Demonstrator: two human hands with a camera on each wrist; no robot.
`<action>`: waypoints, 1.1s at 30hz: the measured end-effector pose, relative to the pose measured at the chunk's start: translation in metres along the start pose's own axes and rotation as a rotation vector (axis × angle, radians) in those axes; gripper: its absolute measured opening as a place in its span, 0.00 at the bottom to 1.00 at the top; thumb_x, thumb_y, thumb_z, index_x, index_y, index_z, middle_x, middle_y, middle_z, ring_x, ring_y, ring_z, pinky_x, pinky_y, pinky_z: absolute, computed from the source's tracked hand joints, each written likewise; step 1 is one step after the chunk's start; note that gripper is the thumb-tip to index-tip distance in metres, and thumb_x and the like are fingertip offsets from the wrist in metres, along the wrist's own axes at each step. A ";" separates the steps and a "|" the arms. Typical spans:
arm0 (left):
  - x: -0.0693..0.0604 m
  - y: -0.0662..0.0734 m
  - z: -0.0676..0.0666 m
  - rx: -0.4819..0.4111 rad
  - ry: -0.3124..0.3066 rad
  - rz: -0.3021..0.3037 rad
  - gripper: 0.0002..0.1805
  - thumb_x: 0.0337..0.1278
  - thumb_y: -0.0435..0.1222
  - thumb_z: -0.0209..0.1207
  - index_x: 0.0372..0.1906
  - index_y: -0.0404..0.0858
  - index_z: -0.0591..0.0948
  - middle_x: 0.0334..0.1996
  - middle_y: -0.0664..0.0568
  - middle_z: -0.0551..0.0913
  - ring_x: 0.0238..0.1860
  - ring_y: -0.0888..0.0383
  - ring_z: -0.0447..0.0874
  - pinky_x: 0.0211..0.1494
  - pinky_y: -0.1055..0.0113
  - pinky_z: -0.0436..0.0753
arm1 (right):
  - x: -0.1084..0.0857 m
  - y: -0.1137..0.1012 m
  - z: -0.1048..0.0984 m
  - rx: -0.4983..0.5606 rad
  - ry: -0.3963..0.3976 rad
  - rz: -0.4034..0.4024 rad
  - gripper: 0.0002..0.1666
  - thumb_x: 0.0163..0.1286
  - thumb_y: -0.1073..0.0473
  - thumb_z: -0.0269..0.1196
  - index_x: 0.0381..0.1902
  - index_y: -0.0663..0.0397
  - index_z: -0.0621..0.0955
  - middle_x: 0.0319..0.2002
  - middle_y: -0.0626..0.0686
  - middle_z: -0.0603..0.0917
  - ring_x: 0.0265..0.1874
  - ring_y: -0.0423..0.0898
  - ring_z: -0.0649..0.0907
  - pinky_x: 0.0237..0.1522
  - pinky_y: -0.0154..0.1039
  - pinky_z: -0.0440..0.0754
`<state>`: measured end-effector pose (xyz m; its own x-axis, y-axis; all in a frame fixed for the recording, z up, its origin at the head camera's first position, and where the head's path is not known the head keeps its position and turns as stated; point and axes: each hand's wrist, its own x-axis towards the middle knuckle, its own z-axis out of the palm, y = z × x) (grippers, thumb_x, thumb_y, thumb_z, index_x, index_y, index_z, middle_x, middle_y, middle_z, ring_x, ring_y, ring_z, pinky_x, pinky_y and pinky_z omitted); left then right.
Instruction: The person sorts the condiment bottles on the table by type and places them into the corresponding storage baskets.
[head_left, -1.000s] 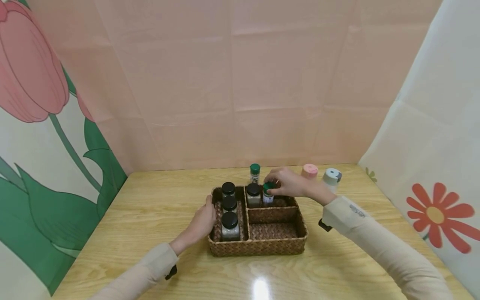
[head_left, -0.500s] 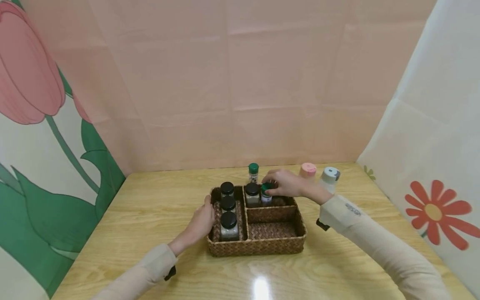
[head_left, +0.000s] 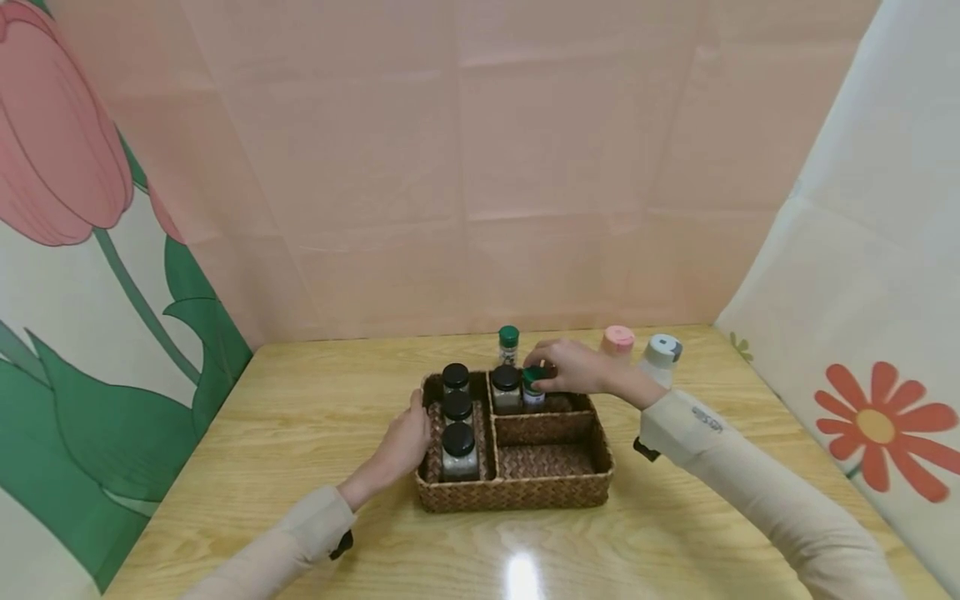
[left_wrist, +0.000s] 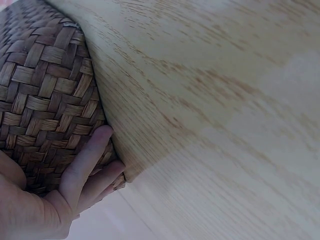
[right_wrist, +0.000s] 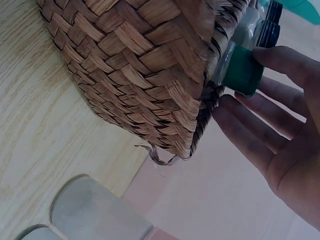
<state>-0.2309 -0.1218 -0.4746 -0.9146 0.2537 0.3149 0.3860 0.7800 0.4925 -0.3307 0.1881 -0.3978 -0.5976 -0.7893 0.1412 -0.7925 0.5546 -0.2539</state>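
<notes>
A woven basket with three compartments stands on the table. My left hand holds its left side; in the left wrist view, fingers lie on the outer wall near a corner. My right hand pinches the green cap of a small spice jar in the back right compartment. Its thumb is on one side of the cap and fingers on the other. Beside that jar stands a black-capped jar. Several black-capped jars, the nearest a clear jar, line the left compartment.
Behind the basket stands another green-capped jar. A pink-capped bottle and a grey-white bottle are at the back right, partly hidden by the right arm. The front right compartment shows its bare woven bottom. Hanging cloth closes off the back.
The view shifts slightly. Both hands keep their places on the basket and the green-capped jar; no other thing visibly moves.
</notes>
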 end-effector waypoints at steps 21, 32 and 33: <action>0.003 0.001 0.001 0.014 0.018 0.006 0.25 0.69 0.23 0.46 0.64 0.12 0.57 0.15 0.51 0.70 0.13 0.60 0.68 0.15 0.66 0.71 | -0.002 0.002 -0.003 0.021 -0.034 0.004 0.19 0.66 0.56 0.69 0.53 0.57 0.83 0.46 0.53 0.83 0.36 0.45 0.84 0.37 0.39 0.82; 0.002 0.001 0.003 0.033 0.039 0.041 0.23 0.69 0.23 0.46 0.63 0.12 0.58 0.15 0.51 0.69 0.13 0.60 0.67 0.15 0.66 0.70 | 0.000 0.002 -0.008 0.038 -0.022 0.011 0.16 0.72 0.54 0.62 0.53 0.55 0.84 0.47 0.54 0.83 0.40 0.44 0.84 0.41 0.42 0.83; 0.002 0.001 0.003 0.031 0.040 0.040 0.23 0.69 0.23 0.46 0.63 0.12 0.58 0.15 0.51 0.69 0.13 0.60 0.67 0.15 0.66 0.70 | 0.000 0.002 -0.008 0.039 -0.018 0.008 0.15 0.73 0.55 0.62 0.52 0.56 0.84 0.47 0.54 0.83 0.40 0.45 0.84 0.41 0.42 0.83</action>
<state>-0.2327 -0.1183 -0.4760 -0.8928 0.2625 0.3661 0.4176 0.7871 0.4540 -0.3330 0.1910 -0.3902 -0.6015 -0.7896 0.1214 -0.7820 0.5508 -0.2917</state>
